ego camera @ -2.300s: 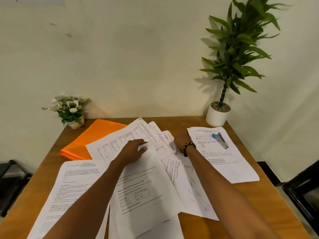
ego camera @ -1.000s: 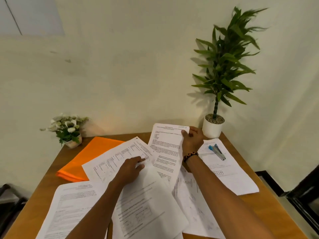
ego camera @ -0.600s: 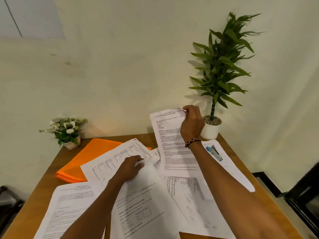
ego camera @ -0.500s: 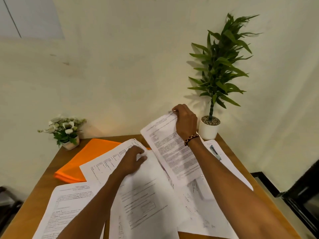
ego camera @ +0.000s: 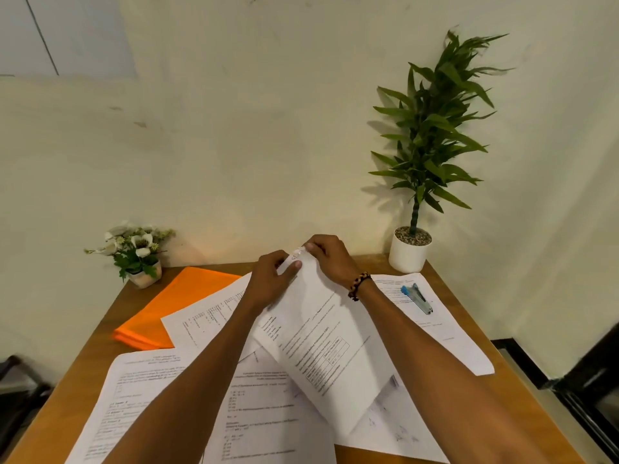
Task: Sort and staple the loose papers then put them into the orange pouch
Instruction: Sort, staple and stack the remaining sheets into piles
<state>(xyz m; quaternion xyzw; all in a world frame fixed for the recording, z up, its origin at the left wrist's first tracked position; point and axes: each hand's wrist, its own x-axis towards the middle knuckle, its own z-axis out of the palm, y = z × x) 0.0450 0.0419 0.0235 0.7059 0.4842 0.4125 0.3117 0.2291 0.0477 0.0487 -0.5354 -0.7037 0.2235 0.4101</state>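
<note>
Between both hands (ego camera: 301, 272), printed sheet (ego camera: 321, 343), text too blurred to read

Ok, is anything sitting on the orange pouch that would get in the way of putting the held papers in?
Yes. One loose printed sheet overlaps the near right edge of the orange pouch. Both the left hand and right hand hold the lifted papers right of it.
</note>
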